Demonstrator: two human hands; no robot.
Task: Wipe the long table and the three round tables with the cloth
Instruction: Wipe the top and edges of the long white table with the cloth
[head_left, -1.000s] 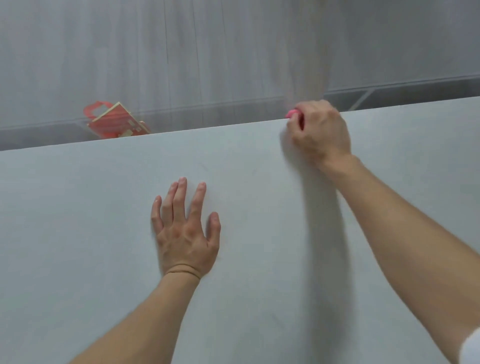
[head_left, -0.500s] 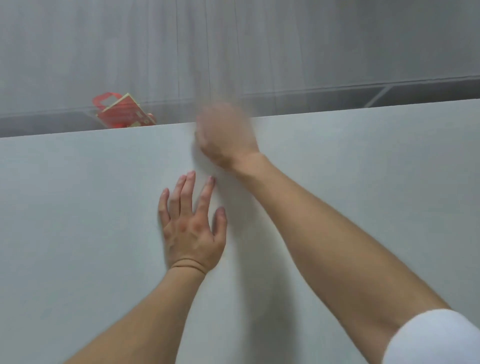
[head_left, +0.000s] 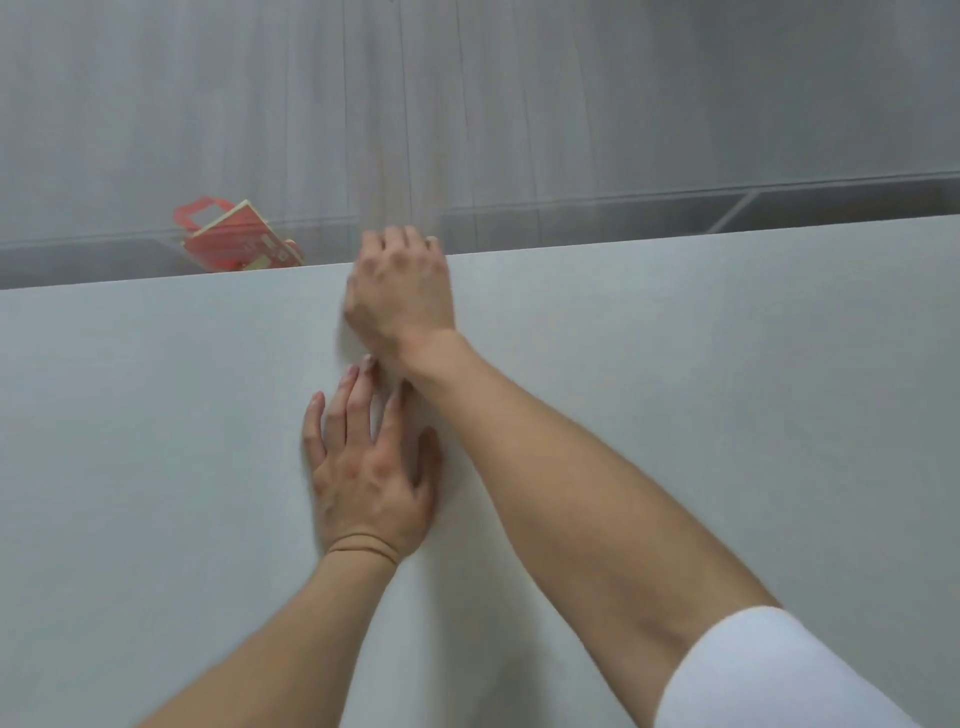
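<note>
Head view, the only one I have.

Item 1. Long table (head_left: 675, 364): pale grey top filling the lower two thirds of the view, far edge straight from 9 to 3 o'clock. I take it for the long one by that edge. No round table in view.

Item 2. Left hand (head_left: 371, 478): at 7 o'clock of centre, palm down on the top, fingers straight and a little apart, holding nothing. I read it as a prop that takes the body's weight during the reach across. A thin band (head_left: 363, 546) circles the wrist.

Item 3. Right hand (head_left: 400, 291): at 11 o'clock, at the far edge, knuckles up, fingers bent down over the rim. The forearm crosses above the left fingertips. White sleeve (head_left: 779, 675) at 5 o'clock.

Item 4. Cloth: not visible. If anywhere, it is under the right palm; I cannot tell whether that hand clamps it or merely presses down. The placement suits wiping the far strip of the top.

Item 5. Red carton (head_left: 234, 244): at 10 o'clock, beyond the table edge, on the grey planked floor (head_left: 571, 104), tilted, with a loop handle. Apart from both hands.

Progress, my judgement: long table under way, round tables not yet reached.
</note>
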